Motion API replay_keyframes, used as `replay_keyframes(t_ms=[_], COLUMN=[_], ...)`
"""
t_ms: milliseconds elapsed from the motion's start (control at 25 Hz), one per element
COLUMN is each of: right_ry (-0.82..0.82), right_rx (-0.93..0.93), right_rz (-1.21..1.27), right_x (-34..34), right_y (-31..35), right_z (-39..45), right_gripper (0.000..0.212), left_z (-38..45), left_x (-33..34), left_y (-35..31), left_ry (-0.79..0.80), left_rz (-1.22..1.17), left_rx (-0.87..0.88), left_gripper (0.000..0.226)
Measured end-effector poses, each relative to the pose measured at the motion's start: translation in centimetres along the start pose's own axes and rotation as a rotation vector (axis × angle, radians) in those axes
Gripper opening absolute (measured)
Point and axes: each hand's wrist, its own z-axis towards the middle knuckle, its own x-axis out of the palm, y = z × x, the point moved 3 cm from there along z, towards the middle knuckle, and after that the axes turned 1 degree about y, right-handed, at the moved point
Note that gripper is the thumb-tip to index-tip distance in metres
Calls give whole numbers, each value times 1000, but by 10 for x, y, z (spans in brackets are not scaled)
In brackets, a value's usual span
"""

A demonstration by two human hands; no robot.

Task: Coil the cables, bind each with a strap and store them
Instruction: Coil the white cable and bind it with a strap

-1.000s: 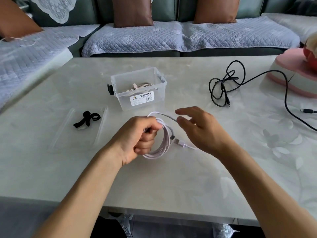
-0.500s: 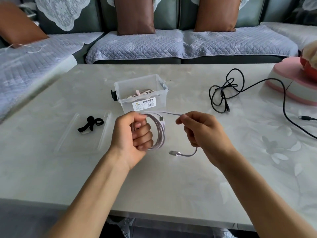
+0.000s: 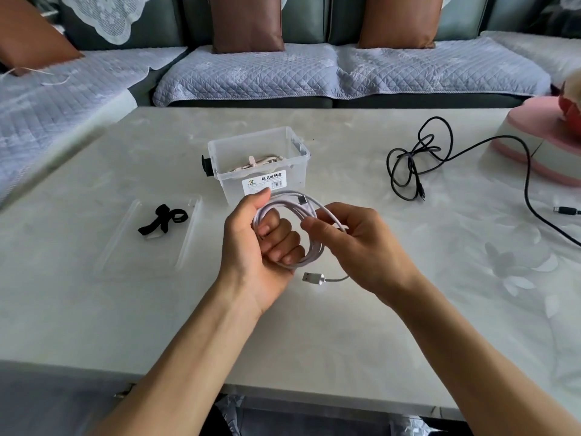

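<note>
Above the middle of the counter (image 3: 345, 325), the head view shows the left hand (image 3: 261, 243) curled round a white cable (image 3: 309, 215), bunching its loops so the coil keeps shape; the right hand (image 3: 355, 243) pinches the last strand, its USB plug (image 3: 312, 277) dangling below, likely to lay the final turn; toward the left edge a black strap (image 3: 163, 218) waits; behind the hands stands the clear box (image 3: 267, 180); a black cable (image 3: 415, 165) lies uncoiled toward the right edge.

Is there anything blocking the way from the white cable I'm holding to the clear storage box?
Nothing visible does. The white cable is held just in front of the clear box, whose top is open. A beige cable already lies inside, leaving room.
</note>
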Motion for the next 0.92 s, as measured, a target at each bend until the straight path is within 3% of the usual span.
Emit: replay_keyframes(t_ms=[120,280,440,680,800,920], right_ry=[8,147,168,178,197,279], right_rx=[-93,-149,-143,-61,-6,-25], right_rz=[-182,-394,-347,-148,-130,-289], right_x=[-7,-17,-16,-11,-21,-28], right_y=[-1,2,0,-7,-5,-1], right_z=[3,-2,-4,0,2,-1], right_gripper=[26,29,30,20,21,18], left_z=[1,0,-1,5,3,0], left_x=[1,0,2,6,9,6], left_y=[-2,-14,-9,3,3,2], left_ry=[45,152,190,138,202,310], left_rz=[36,283,380,192,212,391], left_rx=[-53,-111,-78,1,-65,-156], left_gripper=[41,31,22,36,29,16])
